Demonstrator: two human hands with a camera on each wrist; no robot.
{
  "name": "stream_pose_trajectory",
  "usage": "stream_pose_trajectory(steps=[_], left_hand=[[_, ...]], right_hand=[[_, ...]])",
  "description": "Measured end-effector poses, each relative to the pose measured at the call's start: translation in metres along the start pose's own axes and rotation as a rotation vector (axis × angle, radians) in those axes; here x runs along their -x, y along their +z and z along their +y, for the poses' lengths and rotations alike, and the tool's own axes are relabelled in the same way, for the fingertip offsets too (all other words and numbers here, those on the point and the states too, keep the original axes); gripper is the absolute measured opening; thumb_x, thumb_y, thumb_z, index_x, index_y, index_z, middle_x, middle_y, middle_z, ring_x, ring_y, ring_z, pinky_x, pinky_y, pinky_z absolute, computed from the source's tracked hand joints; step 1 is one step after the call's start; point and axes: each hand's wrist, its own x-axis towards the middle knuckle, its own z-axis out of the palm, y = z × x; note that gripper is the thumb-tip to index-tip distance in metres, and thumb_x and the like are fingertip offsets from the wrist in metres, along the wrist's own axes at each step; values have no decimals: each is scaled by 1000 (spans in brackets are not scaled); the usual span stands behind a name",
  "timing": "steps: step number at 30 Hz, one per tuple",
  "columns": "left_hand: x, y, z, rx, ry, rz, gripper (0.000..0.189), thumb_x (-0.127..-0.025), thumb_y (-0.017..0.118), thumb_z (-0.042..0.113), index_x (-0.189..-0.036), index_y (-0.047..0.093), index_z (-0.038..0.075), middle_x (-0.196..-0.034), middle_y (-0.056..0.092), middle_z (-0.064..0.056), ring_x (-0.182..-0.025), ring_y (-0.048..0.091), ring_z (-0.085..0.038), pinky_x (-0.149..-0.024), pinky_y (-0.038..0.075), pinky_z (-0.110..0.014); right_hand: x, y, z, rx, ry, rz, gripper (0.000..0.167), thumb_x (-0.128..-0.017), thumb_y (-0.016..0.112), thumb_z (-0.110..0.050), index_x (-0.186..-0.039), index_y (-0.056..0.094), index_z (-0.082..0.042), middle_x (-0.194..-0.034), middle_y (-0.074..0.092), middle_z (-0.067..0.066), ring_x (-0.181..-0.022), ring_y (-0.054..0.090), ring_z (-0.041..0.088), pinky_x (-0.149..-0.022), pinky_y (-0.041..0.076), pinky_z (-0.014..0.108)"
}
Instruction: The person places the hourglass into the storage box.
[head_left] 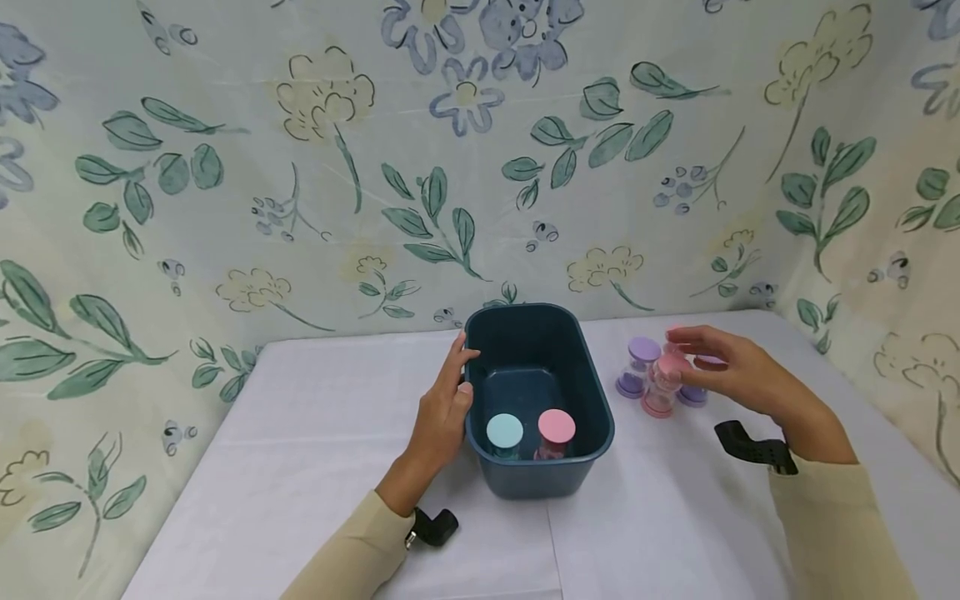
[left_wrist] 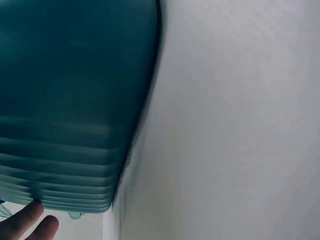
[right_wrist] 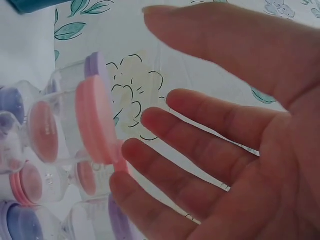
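My left hand (head_left: 444, 408) rests against the left side of a dark teal plastic bin (head_left: 540, 479), fingertips at its rim. In the left wrist view, two of its fingertips touch the bin's ribbed outer wall (left_wrist: 55, 165). Inside the bin's near end stand a mint-capped sand timer (head_left: 505, 431) and a pink-capped one (head_left: 557, 426). My right hand (head_left: 738, 371) hovers at a cluster of sand timers, fingers spread. Nearest it is a pink timer (head_left: 660, 392). A purple timer (head_left: 636, 371) stands just left. More pink and purple timers are partly hidden behind the hand.
A white cloth covers the table (head_left: 315, 450). Behind and to the right hangs a floral curtain (head_left: 450, 167). Each wrist carries a black camera mount, the left mount (head_left: 435, 527) and the right mount (head_left: 753, 446).
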Motion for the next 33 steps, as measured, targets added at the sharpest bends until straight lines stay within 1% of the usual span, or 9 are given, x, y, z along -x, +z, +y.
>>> stream_pose_trajectory(steps=[4, 10, 14, 20, 25, 29, 33], left_hand=[[0, 0, 0, -6, -12, -4, 43, -101, 30, 25, -143, 39, 17, -160, 20, -5, -144, 23, -14, -107, 33, -48], [1, 0, 0, 4, -18, -8, 44, -102, 29, 27, -143, 39, 16, -160, 20, -5, -144, 23, -15, -107, 34, -48], [1, 0, 0, 7, -9, -7, 44, -102, 29, 28, -144, 39, 16, -160, 19, -2, -144, 23, -15, -108, 33, -49], [1, 0, 0, 7, -4, -7, 45, -102, 29, 28, -144, 39, 15, -161, 18, 0, -144, 22, -15, -107, 34, -48], [1, 1, 0, -1, -16, -9, 45, -103, 28, 29, -145, 38, 15, -161, 18, 1, -144, 23, -14, -107, 35, -48], [1, 1, 0, -3, -13, -8, 45, -102, 28, 28, -144, 39, 15, -161, 18, 1, -144, 22, -14, -107, 35, -47], [1, 1, 0, -2, -10, -3, 44, -102, 29, 25, -144, 39, 16, -161, 19, -2, -144, 22, -14, -107, 34, -48]], right_hand=[[-1, 1, 2, -33, 16, -20, 62, -90, 67, -32, -141, 43, -6, -141, 47, 21, -127, 43, 45, -94, 42, 60], [-3, 3, 6, -45, 35, -39, 63, -90, 67, -30, -142, 42, -4, -142, 45, 22, -127, 43, 47, -94, 44, 57], [-4, 5, 10, -32, 33, -43, 64, -90, 68, -28, -142, 41, -2, -143, 42, 25, -126, 43, 49, -92, 45, 56], [-7, 8, 14, 10, 84, -49, 68, -89, 69, -32, -142, 40, -1, -144, 38, 29, -125, 41, 53, -90, 47, 57], [-9, 10, 12, 26, 124, -62, 69, -89, 69, -32, -142, 39, 0, -142, 40, 30, -126, 41, 52, -91, 47, 56], [-9, 11, 11, 37, 156, -77, 69, -89, 69, -31, -143, 39, 0, -142, 41, 29, -127, 39, 51, -91, 47, 56], [-8, 12, 10, 65, 158, -73, 68, -89, 69, -31, -143, 40, -1, -140, 43, 30, -126, 41, 51, -91, 47, 57]])
